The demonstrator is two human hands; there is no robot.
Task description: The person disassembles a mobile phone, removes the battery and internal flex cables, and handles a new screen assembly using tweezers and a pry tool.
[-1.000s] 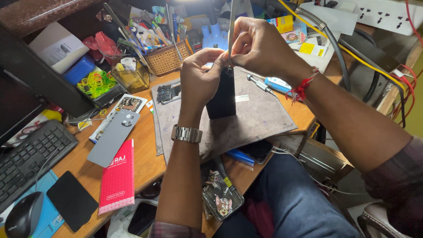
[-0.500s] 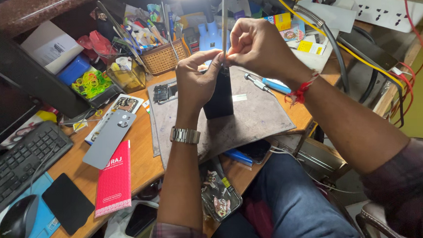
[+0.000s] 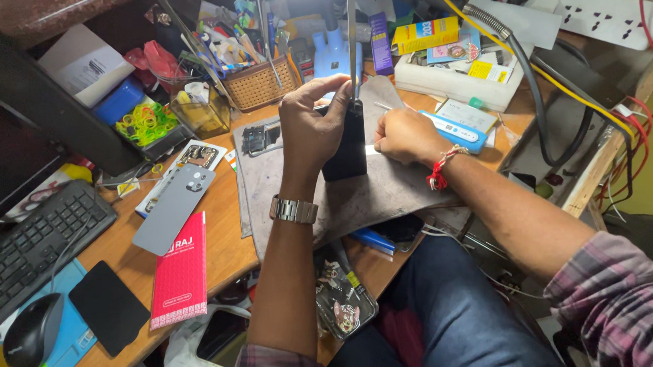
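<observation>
Head view. Your left hand (image 3: 311, 129) closes around the top of a black phone (image 3: 345, 146), which stands upright on its lower edge on the grey work mat (image 3: 386, 195); its long axis runs roughly vertical, top end pointing away from you toward the back of the desk. Your right hand (image 3: 405, 136) is curled into a loose fist just right of the phone, at its lower side; whether it pinches anything there cannot be told. A silver wristwatch (image 3: 293, 209) sits on your left wrist, a red thread band (image 3: 438, 177) on your right.

Packages and labels, by place: at the back of the desk, a flat yellow box (image 3: 424, 34) lies beside an upright purple box (image 3: 380, 43). Below them, on a white tray (image 3: 439, 83), sits a small yellow label (image 3: 481, 69). A white-and-blue oblong pack (image 3: 452, 129) lies just right of your right hand. At far left, a white carton (image 3: 86, 63) leans above a blue tub (image 3: 121, 101). On the wooden desk (image 3: 226, 246), left of the mat, a red rectangular packet (image 3: 180, 270) lies flat, its long axis running toward you, beside a grey phone back cover (image 3: 173, 208) and a black slab (image 3: 109, 307).
</observation>
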